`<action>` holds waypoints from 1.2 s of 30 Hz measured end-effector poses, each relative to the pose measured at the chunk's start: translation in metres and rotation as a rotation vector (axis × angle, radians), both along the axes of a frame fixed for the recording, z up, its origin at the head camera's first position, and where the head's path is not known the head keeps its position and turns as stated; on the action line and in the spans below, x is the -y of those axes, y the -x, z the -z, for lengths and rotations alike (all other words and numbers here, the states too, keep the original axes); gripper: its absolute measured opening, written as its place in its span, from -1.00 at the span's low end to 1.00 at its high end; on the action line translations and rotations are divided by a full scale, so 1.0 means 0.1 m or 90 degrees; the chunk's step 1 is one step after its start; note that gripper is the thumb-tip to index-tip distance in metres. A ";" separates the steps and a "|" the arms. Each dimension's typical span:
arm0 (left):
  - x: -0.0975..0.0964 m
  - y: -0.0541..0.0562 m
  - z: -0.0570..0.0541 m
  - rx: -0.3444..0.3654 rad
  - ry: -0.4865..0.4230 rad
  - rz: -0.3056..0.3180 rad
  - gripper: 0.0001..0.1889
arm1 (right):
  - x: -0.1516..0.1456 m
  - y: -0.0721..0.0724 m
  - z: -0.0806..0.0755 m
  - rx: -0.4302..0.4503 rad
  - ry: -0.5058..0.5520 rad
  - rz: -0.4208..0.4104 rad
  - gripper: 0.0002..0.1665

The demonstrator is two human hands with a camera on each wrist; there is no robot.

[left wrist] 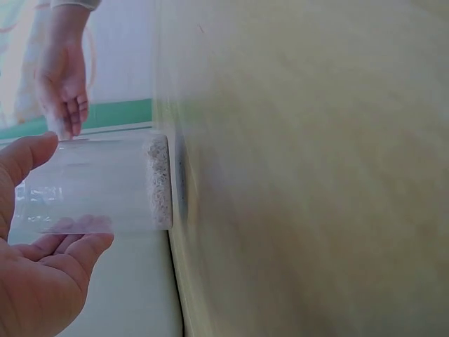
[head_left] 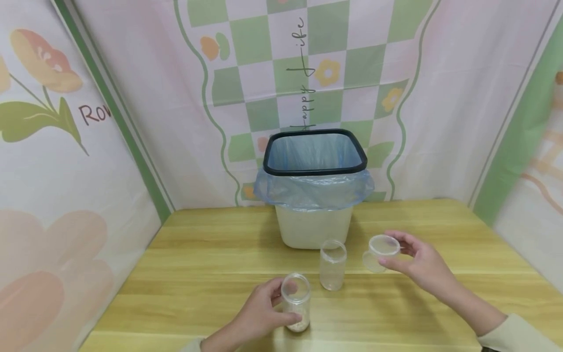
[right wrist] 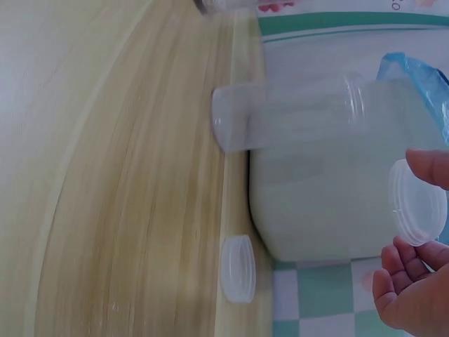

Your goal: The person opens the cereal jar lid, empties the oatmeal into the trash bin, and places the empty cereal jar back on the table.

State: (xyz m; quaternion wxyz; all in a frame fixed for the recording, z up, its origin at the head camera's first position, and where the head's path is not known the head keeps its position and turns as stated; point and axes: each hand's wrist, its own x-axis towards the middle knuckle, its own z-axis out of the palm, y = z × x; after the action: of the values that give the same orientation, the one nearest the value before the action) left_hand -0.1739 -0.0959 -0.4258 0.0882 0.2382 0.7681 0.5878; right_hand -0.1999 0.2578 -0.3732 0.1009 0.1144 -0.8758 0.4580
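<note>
My left hand (head_left: 259, 311) grips a clear plastic jar (head_left: 297, 309), thumb on one side and fingers on the other. The jar is upright and uncovered, with a shallow layer of white rice-like grains (left wrist: 159, 182) in the bottom. A second clear jar (head_left: 333, 272), also uncovered, stands on the table just beyond it. To the right, my right hand (head_left: 425, 268) pinches a translucent round lid (right wrist: 419, 203) by its edge, above the table. Another such lid (right wrist: 238, 269) lies on the tabletop, partly hidden behind the held one in the head view.
A pale waste bin (head_left: 314, 227) with a black rim and a blue liner bag (head_left: 313, 191) stands at the back of the wood-grain table (head_left: 211, 254), close behind the second jar. Patterned curtains (head_left: 246, 44) hang behind and along both sides.
</note>
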 end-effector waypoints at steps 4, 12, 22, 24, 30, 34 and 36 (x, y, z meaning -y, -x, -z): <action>0.01 0.00 0.01 -0.002 -0.001 0.003 -0.34 | -0.05 0.04 0.02 0.023 -0.042 0.014 -0.23; 0.01 0.00 0.03 -0.009 -0.002 0.008 -0.35 | -0.14 0.09 0.12 0.014 -0.106 0.015 -0.21; 0.02 0.02 0.06 -0.015 0.016 -0.001 -0.35 | -0.19 0.16 0.19 -0.028 -0.183 -0.008 -0.25; 0.02 0.03 0.06 -0.016 0.019 -0.002 -0.35 | -0.20 0.16 0.20 -0.027 -0.204 -0.016 -0.26; 0.02 0.02 0.06 -0.014 0.019 -0.003 -0.38 | -0.23 0.18 0.21 -0.014 -0.293 -0.045 -0.27; 0.02 0.01 0.05 -0.014 0.025 -0.010 -0.39 | -0.24 0.17 0.20 0.007 -0.367 -0.063 -0.26; 0.02 0.01 0.04 -0.013 0.029 -0.013 -0.38 | -0.25 0.17 0.20 0.022 -0.393 -0.073 -0.28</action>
State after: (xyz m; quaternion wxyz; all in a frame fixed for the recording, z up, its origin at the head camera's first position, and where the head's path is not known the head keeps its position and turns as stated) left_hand -0.1746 -0.0978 -0.4296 0.0795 0.2342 0.7847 0.5684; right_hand -0.2167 0.2826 -0.3936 0.0206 0.1809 -0.9671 0.1776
